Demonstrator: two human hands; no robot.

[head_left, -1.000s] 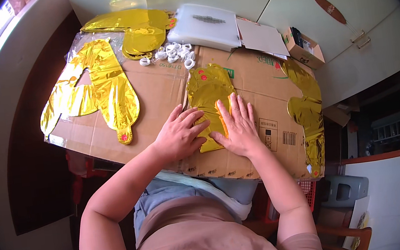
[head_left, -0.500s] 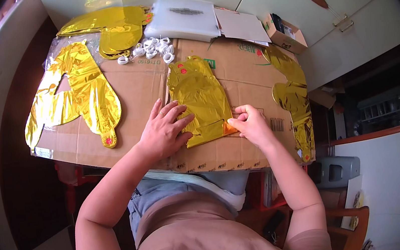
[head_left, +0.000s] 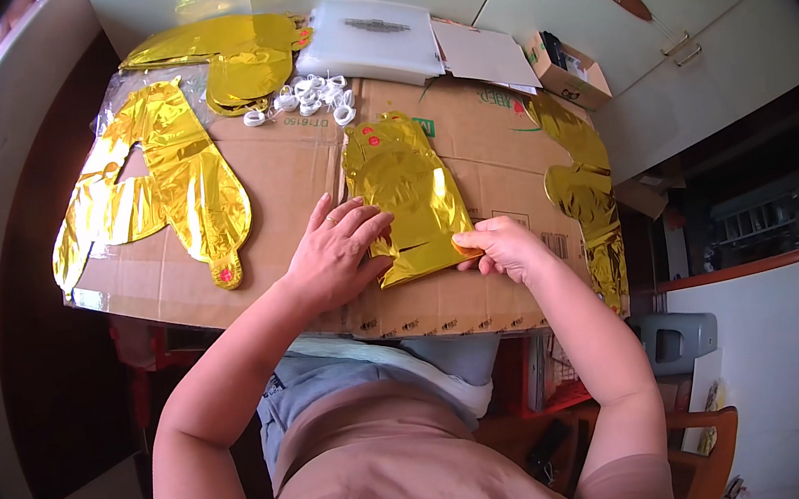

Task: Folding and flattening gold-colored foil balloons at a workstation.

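Note:
A flat gold foil balloon (head_left: 408, 198), folded into a packet, lies on the cardboard in front of me. Two red marks show near its far end. My right hand (head_left: 508, 247) pinches its near right corner between thumb and fingers, the corner slightly raised. My left hand (head_left: 334, 253) lies palm down along its near left edge, fingers spread and fingertips on the foil. To the left, an unfolded gold foil balloon (head_left: 190, 191) in the shape of a letter A lies flat.
Cardboard (head_left: 287, 163) covers the table. At the back are more gold foil balloons (head_left: 249, 67), white ribbon coils (head_left: 310, 96), a stack of clear plastic bags (head_left: 367, 42), white card sheets (head_left: 485, 51) and a small open box (head_left: 570, 73). Another gold balloon (head_left: 584, 195) hangs along the right edge.
My right hand's grip has closed further round the balloon's near right corner, and the corner has shifted slightly right. My left hand stays on the left edge. The whole view has shifted a little.

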